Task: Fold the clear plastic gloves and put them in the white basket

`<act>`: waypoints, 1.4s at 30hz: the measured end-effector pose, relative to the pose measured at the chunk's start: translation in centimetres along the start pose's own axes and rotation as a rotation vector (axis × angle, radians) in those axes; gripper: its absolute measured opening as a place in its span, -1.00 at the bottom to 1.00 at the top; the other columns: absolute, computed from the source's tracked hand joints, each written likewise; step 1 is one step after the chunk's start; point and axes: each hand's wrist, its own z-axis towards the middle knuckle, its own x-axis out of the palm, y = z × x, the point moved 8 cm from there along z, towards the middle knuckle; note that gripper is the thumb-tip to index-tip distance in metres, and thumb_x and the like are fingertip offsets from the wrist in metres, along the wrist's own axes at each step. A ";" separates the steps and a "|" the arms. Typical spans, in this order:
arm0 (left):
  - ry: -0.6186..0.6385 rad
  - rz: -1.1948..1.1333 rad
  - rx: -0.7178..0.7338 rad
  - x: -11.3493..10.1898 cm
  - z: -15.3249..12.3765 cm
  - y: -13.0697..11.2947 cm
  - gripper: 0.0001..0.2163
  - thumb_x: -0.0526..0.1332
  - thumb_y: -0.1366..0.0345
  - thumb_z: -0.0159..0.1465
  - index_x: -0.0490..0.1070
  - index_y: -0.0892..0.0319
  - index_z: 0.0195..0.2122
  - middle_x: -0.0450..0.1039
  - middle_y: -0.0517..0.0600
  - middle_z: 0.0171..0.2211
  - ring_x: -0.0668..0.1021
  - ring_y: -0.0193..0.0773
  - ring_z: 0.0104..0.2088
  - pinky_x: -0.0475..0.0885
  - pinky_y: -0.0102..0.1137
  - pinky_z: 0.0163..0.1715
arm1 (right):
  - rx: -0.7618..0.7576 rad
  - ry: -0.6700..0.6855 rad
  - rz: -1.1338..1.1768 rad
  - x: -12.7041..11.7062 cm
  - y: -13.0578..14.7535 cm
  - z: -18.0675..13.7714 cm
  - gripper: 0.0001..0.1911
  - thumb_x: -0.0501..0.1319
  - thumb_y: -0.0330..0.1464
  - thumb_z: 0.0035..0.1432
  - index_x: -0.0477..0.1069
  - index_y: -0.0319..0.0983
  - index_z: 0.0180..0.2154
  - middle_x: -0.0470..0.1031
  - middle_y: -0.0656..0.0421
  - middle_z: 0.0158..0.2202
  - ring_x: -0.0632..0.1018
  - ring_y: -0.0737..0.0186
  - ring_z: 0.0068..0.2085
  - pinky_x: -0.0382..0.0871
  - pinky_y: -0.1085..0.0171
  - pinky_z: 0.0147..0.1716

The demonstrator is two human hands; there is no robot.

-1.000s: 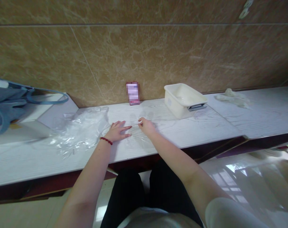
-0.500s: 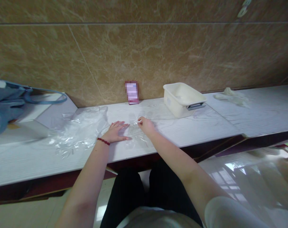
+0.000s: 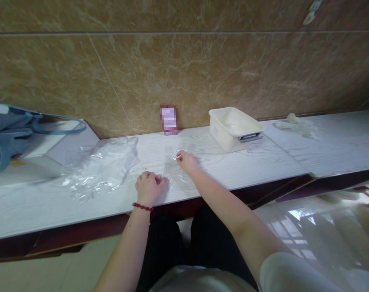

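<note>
The screen of the phone point(image 3: 169, 120), which leans against the wall point(image 3: 178, 73), is blurred into blocks, so its writing cannot be made out. A pale label point(image 3: 216, 130) on the side of the cream box point(image 3: 223, 138) is too small to read.

The clear plastic bag point(image 3: 175, 172) lies on the white surface point(image 3: 251, 170) between the two hands, in front of the phone. It spreads from the right fingertips toward the near edge of the surface; its outline is too faint to tell its long axis.

The right hand point(image 3: 186, 162) has thumb and forefinger pinched together on the bag's far part. The left hand point(image 3: 149, 188), above a red bracelet point(image 3: 142, 207), is partly open, fingers bent and thumb apart, just beside the bag; whether it touches the plastic cannot be told. Near it, to the left, lies a heap of clear plastic point(image 3: 105, 166).
</note>
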 end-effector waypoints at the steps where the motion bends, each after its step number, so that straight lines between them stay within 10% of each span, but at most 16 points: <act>1: -0.014 -0.012 -0.014 -0.1 -0.5 -0.3 -0.67 0.08 0.00 0.04 0.43 0.16 -0.49 0.33 0.13 -0.26 0.37 0.03 -0.21 0.26 -0.12 -0.24 | 0.001 0.000 0.001 0.0 0.0 0.0 -0.83 0.09 -0.37 0.07 0.30 -0.16 -0.23 0.48 0.21 -0.35 0.45 0.35 -0.33 0.23 0.39 -0.37; 18: 0.008 -0.006 0.006 -0.8 -1.8 -0.7 -0.82 0.06 0.18 0.08 0.38 0.13 -0.47 0.37 0.07 -0.28 0.41 -0.06 -0.23 0.30 -0.19 -0.24 | 0.001 -0.020 -0.015 -0.3 0.0 0.1 -0.83 0.09 -0.40 0.05 0.33 -0.18 -0.25 0.47 0.20 -0.36 0.45 0.36 -0.32 0.23 0.41 -0.35; 30: 0.207 -0.105 0.605 1.1 6.9 -0.6 -0.59 0.02 0.03 0.15 0.31 0.07 -0.03 0.23 0.06 0.03 0.23 -0.11 0.06 0.09 -0.18 0.05 | -0.005 -0.035 0.012 -0.2 -0.3 0.2 -0.83 0.10 -0.40 0.03 0.34 -0.19 -0.26 0.47 0.20 -0.39 0.45 0.35 -0.35 0.22 0.40 -0.37; 42: 0.399 0.049 0.462 4.1 6.5 -0.9 -0.54 -0.06 -0.11 0.11 0.20 -0.19 0.03 -0.06 -0.05 0.20 -0.05 0.06 0.18 -0.14 0.02 0.05 | 0.021 -0.032 -0.009 -0.6 -0.1 0.1 -0.80 0.10 -0.44 0.00 0.34 -0.20 -0.26 0.46 0.20 -0.40 0.44 0.35 -0.35 0.22 0.41 -0.37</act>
